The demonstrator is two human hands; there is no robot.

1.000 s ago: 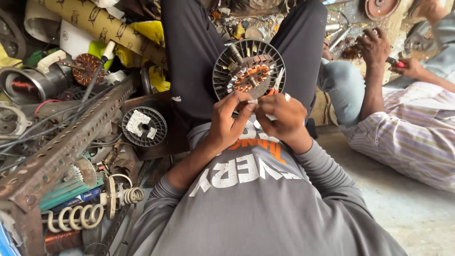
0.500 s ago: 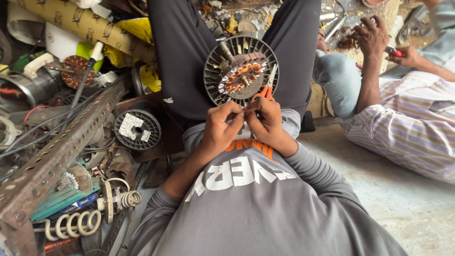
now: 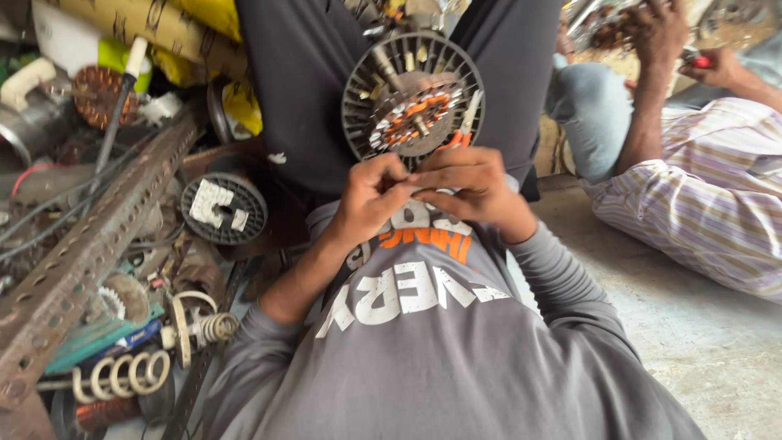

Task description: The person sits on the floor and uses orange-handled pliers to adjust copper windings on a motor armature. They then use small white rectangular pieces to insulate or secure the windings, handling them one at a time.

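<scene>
A round motor stator (image 3: 411, 98), with dark metal fins and orange copper windings, rests on my lap between my black trouser legs. Just below it my left hand (image 3: 371, 200) and my right hand (image 3: 476, 187) meet, fingertips pinched together on a small part that the fingers hide. An orange-handled tool (image 3: 458, 137) with a pale tip sticks out between the stator and my right hand. Whether that hand grips it I cannot tell. My grey printed shirt (image 3: 423, 342) fills the lower view.
At left lies a clutter of parts: a perforated rusty angle bar (image 3: 90, 253), a second round finned part (image 3: 224, 208), coil springs (image 3: 122, 375), wires and a copper winding (image 3: 102, 94). At right another person in a striped shirt (image 3: 700, 212) sits on the concrete floor (image 3: 717, 358), hands busy.
The view has closed in on the stator and my hands. My hands have dropped slightly away from the stator's rim and stay pinched together.
</scene>
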